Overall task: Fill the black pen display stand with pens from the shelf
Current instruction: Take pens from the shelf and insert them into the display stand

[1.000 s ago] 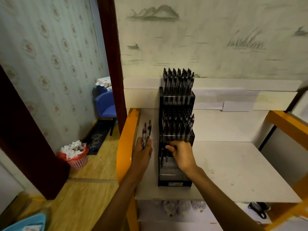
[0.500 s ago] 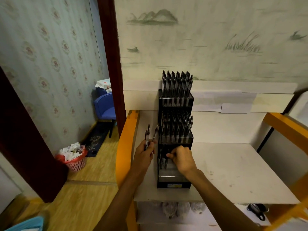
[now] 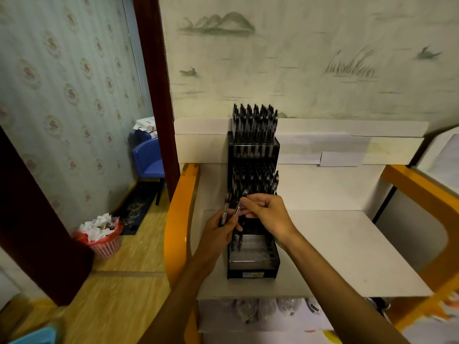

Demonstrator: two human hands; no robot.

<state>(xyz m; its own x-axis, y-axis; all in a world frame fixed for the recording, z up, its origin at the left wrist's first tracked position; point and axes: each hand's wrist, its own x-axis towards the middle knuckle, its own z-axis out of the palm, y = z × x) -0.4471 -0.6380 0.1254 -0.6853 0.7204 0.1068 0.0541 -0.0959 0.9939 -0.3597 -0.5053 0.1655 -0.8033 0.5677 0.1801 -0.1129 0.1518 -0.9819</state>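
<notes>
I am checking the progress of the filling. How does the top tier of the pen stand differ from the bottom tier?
The top tier is packed with upright pens; the bottom tier holds only a few pens at its left side, with bare slots showing. The top tier stands at the back, against the wall, untouched; the bottom tier is at the front, below the left hand and right hand. Both are parts of the same black stand.

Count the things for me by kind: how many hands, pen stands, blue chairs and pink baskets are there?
Hands: 2, left hand and right hand
Stand: 1
Blue chair: 1
Pink basket: 1
Total: 5
</notes>
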